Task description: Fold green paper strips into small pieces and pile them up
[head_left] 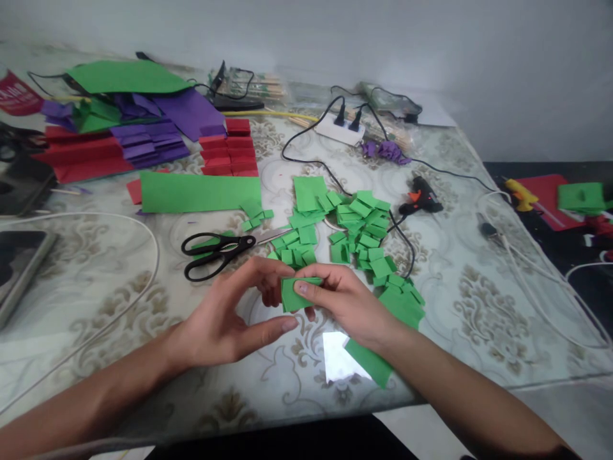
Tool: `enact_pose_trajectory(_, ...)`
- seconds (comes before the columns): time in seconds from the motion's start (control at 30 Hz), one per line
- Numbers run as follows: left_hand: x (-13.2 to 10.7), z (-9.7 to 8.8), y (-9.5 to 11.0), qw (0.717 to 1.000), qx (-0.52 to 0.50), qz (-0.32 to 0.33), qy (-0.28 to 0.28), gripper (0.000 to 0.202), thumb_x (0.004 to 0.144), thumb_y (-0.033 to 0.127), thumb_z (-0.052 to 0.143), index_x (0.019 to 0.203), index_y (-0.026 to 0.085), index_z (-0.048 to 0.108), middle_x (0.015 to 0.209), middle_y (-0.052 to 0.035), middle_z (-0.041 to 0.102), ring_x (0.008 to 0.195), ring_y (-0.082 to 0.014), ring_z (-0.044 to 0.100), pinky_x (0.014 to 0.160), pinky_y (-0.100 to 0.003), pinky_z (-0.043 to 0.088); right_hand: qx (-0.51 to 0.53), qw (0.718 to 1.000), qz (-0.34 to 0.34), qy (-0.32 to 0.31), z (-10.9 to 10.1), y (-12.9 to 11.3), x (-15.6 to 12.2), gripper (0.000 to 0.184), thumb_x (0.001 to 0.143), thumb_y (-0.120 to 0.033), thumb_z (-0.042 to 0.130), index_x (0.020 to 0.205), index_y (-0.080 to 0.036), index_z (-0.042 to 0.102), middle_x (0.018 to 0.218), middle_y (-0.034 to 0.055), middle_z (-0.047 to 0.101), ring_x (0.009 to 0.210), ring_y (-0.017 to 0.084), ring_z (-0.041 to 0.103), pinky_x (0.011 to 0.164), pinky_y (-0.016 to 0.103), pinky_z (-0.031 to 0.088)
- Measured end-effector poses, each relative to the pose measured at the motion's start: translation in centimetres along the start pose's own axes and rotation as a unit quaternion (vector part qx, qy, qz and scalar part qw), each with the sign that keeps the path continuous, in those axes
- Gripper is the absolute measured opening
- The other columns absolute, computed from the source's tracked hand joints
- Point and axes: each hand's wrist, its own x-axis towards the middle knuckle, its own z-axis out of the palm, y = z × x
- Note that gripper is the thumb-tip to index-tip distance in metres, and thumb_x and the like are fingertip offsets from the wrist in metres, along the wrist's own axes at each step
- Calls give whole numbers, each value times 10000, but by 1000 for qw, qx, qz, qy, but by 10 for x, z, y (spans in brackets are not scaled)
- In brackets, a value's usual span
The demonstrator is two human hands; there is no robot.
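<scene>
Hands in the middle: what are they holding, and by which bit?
A small green paper piece. The right hand pinches its right end, thumb on the front; the left hand touches its left edge with its fingers.

The table (479, 300) (patterned cloth) carries green squares (357, 230) mid-surface, with scissors (218, 250) left of them. A glue gun (421, 197) lies toward the right edge, a power strip (341, 130) near the far edge, and red strips (230, 148) far-left.

The head-worn camera looks forward and down, close over the table (479, 306).
</scene>
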Motion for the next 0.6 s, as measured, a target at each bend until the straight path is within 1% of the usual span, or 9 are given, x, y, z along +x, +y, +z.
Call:
enact_pose_trajectory(0.1, -1, 1, -1, 999, 35, -1, 6, 506, 877, 253, 844, 1315, 261, 592, 957, 6, 674, 794, -151, 657, 782, -309, 585, 61, 998, 21, -13, 0, 3, 2, 348, 738, -468, 937, 909, -193, 811, 743, -25, 688, 608, 73, 591, 574, 191, 479)
enact_pose_trajectory(0.2, -1, 2, -3, 998, 51, 1, 26, 476, 883, 267, 848, 1292, 249, 606, 956, 5, 688, 770, -138, 655, 763, -290, 583, 90, 995, 35, -15, 0, 4, 3, 331, 706, -446, 966, 875, -204, 815, 702, -48, 672, 583, 56, 595, 562, 170, 482)
enact_pose_trajectory(0.33, 0, 2, -4, 998, 63, 6, 30, 452, 881, 281, 854, 1264, 238, 619, 893, 20, 675, 749, -131, 655, 735, -268, 577, 94, 995, 40, -5, 1, 2, 4, 335, 691, -435, 979, 863, -198, 816, 691, -54, 669, 568, 47, 603, 552, 157, 489)
enact_pose_trajectory(0.47, 0, 2, -4, 997, 66, 11, 34, 420, 885, 301, 852, 1232, 236, 626, 966, -8, 704, 753, -131, 654, 728, -270, 577, 99, 994, 46, -5, 0, 2, 3, 313, 718, -425, 965, 875, -198, 817, 720, -43, 693, 584, 59, 631, 568, 169, 517)
enact_pose_trajectory(0.6, -1, 2, -4, 997, 62, 17, 36, 414, 884, 302, 851, 1225, 242, 624, 938, 0, 701, 745, -138, 655, 715, -274, 578, 102, 994, 29, -18, -1, 3, 2, 268, 754, -410, 945, 877, -208, 820, 701, -49, 684, 563, 56, 611, 556, 173, 503)
